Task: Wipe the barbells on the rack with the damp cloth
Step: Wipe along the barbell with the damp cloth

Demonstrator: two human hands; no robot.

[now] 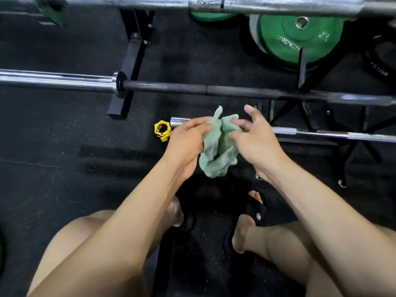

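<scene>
A crumpled pale green cloth (218, 146) hangs between my two hands, above the floor and just in front of the lowest barbell (325, 133). My left hand (184, 144) grips the cloth's left side with curled fingers. My right hand (255, 138) pinches the cloth's right top edge, its forefinger raised. A middle barbell (171, 86) with a chrome sleeve and a dark shaft lies across the view beyond the hands. A third chrome barbell (214, 2) runs along the top edge, close to the camera.
A yellow collar clamp (162, 129) lies on the black rubber floor by the lowest bar's left end. Green weight plates (297, 39) stand at the back right in a black rack (304, 67). A black rack post (128, 69) stands left of centre. My sandalled feet are below the hands.
</scene>
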